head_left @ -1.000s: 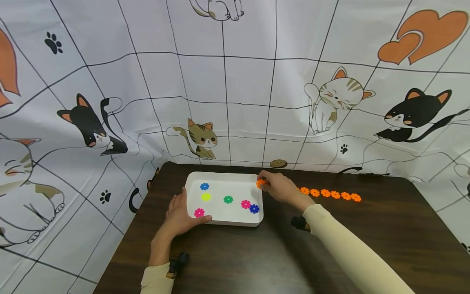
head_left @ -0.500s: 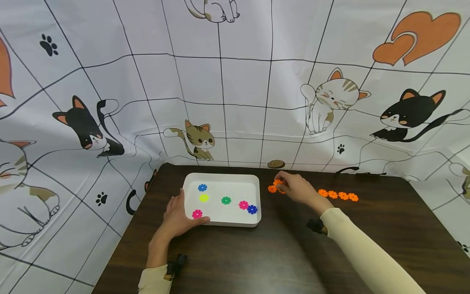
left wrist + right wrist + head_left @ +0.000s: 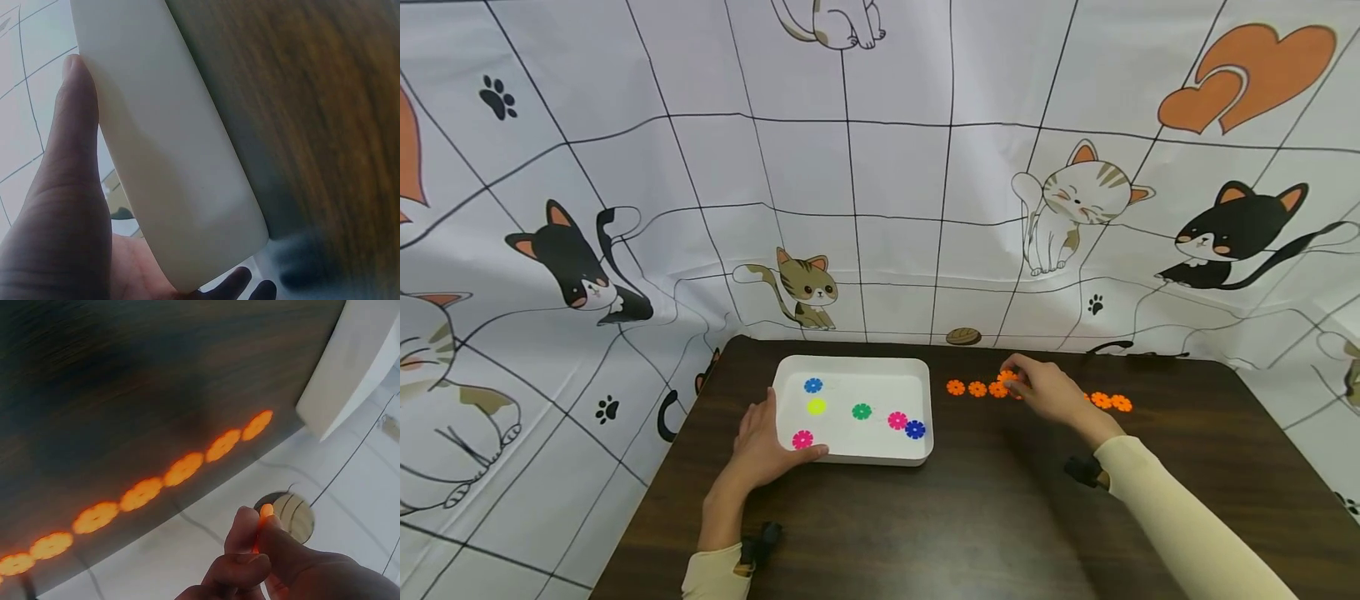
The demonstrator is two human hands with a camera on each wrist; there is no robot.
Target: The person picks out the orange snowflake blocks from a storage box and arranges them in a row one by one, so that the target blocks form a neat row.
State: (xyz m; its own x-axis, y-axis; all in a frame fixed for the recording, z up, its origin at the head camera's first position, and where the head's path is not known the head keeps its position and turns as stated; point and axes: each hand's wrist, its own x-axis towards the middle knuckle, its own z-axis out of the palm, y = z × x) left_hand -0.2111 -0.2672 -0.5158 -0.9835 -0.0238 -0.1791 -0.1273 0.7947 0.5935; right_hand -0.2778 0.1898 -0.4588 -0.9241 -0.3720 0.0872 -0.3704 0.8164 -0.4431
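Note:
A white tray (image 3: pixel 853 454) stands on the table with several flower-shaped plastic discs lying in it, among them a green disc (image 3: pixel 861 412) and a yellow disc (image 3: pixel 816 406). My left hand (image 3: pixel 763 442) grips the tray's near left corner, thumb along the front rim and fingers at the left side. To the right of the tray, my right hand (image 3: pixel 1051 394) pinches an orange flower-shaped disc (image 3: pixel 267 510) between thumb and fingertips, raised above a row of matching orange discs (image 3: pixel 977 389). In the head view this hand hides part of the row.
The dark wooden table (image 3: pixel 925 533) backs onto a white cloth (image 3: pixel 902 250) printed with cats and grid lines. The orange row lies near the table's back edge, and its left end is close to the tray's right side.
My right hand has moved rightward from the tray's right rim along the orange row, a disc still between its fingers. The left hand stays at the tray corner. The head view has shifted slightly.

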